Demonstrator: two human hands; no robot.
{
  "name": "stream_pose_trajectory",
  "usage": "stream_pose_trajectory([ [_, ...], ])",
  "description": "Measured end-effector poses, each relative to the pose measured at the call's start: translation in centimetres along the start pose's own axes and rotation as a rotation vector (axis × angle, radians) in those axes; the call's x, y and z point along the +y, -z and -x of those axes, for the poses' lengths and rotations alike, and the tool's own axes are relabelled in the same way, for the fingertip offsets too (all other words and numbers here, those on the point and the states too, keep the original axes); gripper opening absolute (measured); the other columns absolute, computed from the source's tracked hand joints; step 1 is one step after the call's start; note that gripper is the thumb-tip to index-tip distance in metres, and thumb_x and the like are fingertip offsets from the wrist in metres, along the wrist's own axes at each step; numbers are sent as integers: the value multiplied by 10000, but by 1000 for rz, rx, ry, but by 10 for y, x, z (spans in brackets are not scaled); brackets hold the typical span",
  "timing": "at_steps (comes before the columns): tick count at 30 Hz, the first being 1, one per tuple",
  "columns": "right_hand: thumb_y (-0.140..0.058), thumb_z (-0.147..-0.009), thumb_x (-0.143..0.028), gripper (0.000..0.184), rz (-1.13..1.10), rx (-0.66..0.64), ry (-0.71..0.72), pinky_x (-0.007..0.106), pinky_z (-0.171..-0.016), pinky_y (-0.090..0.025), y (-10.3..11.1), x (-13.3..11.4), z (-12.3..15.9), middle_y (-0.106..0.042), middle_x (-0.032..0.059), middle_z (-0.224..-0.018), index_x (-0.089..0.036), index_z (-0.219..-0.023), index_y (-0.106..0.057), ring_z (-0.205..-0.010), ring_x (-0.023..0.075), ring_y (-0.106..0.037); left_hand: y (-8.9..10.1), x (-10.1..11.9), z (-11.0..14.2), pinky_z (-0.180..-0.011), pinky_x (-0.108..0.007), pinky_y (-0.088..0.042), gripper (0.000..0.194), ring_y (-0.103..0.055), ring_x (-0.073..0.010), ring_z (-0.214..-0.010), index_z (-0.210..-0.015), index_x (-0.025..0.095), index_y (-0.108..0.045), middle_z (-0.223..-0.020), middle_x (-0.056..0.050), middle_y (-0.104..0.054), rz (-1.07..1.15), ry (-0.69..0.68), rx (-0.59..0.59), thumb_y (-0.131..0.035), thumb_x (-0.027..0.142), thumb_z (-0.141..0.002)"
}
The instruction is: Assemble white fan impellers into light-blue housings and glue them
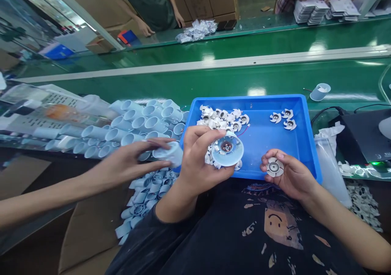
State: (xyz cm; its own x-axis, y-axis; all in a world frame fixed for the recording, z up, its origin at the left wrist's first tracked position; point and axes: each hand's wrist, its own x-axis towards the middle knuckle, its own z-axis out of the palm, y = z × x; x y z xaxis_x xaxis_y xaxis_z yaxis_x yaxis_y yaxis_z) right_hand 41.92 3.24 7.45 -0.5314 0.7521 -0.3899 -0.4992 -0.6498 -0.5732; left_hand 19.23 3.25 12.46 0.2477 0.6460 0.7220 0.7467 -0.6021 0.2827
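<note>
My left hand (pixel 195 165) is wrapped round a light blue plastic fan housing (pixel 234 155), its wide mouth turned up toward me. Inside that cup-shaped housing a dark round motor centre shows. Between the thumb and fingers of my right hand (pixel 290 173) is a small white fan wheel (pixel 274 167) with curved blades and a grey hub. Both hands are over the near side of a blue tray (pixel 259 100). Loose white fan wheels (pixel 218 118) lie heaped in the tray's left part, partly behind my left hand, and a few more (pixel 287 118) sit at its far right.
At left, a co-worker's hand (pixel 149 149) holds another blue housing, beside stacked housings (pixel 137 120). More fill a box (pixel 146 193) below. One housing (pixel 320 92) stands at right near a black device (pixel 363 132). Two people work across the green conveyor (pixel 171 79).
</note>
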Motion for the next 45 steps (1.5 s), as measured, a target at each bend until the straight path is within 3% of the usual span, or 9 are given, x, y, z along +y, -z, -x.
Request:
stream_pose_trajectory([
  [6,-771,-697,-389,247,-6,-10,-5,200,-540,-526,1,0,0,-621,-4,-797,-203,-823,-669,-710,111,-621,16,-10,0,-919,-460,-498,566,-594,-258,-1052,-1246,297,-457,-1119,-44,-596,-51,88,-27,-659,184,-730],
  [11,-749,-727,-383,213,-4,-55,-5,195,-553,-533,3,-1,0,-624,-6,-797,-212,-833,-679,-717,106,-622,47,-65,0,-950,-525,-447,485,-564,-302,-1074,-1197,271,-578,-1115,-30,-602,-434,313,69,-704,286,-728],
  [18,-807,-670,-400,255,-4,-23,-21,194,-551,-544,1,-3,1,-630,-9,-785,-213,-803,-697,-704,111,-628,42,-120,-7,-922,-567,-464,498,-535,-410,-1156,-1271,165,-555,-1272,-182,-570,-741,812,-567,-608,254,-785],
  [26,-807,-667,-394,250,15,-13,-22,200,-545,-541,0,-5,1,-636,1,-771,-210,-801,-703,-691,115,-620,33,-125,-1,-1010,-546,-394,607,-419,-389,-1286,-1382,211,-459,-1404,-142,-490,-793,806,-637,-542,126,-787],
  [33,-797,-666,-395,250,34,10,-21,197,-542,-535,0,-6,0,-631,-5,-774,-216,-804,-691,-695,112,-624,54,-92,0,-1064,-570,-344,536,-392,-367,-1325,-1377,127,-462,-1448,-133,-462,-754,815,-517,-440,176,-843],
  [36,-760,-689,-388,222,61,40,-27,196,-548,-540,1,-8,2,-625,-14,-794,-232,-823,-677,-706,108,-631,85,-89,24,-961,-499,-476,453,-612,-288,-1064,-1217,170,-606,-1176,-86,-671,-451,942,-491,-443,260,-804],
  [39,-723,-622,-257,282,110,114,0,244,-659,-585,3,-12,5,-652,-16,-927,-272,-896,-656,-817,134,-662,105,-106,72,-760,-388,-566,285,-671,-223,-752,-927,223,-709,-838,-41,-737,79,1220,-904,-512,337,-755],
  [41,-679,-529,-128,415,157,213,53,295,-780,-595,5,-15,6,-656,-35,-1033,-306,-900,-629,-926,161,-671,97,-122,112,-734,-347,-567,238,-677,-207,-756,-887,200,-703,-838,-55,-735,150,1438,-1103,-521,332,-810],
  [45,-766,-525,-102,408,390,359,142,280,-765,-603,11,-24,8,-659,-22,-1068,-302,-840,-602,-946,193,-688,41,-144,192,-799,-385,-559,293,-653,-192,-910,-1108,132,-607,-1063,-89,-662,-66,1636,-1120,-535,357,-935],
])
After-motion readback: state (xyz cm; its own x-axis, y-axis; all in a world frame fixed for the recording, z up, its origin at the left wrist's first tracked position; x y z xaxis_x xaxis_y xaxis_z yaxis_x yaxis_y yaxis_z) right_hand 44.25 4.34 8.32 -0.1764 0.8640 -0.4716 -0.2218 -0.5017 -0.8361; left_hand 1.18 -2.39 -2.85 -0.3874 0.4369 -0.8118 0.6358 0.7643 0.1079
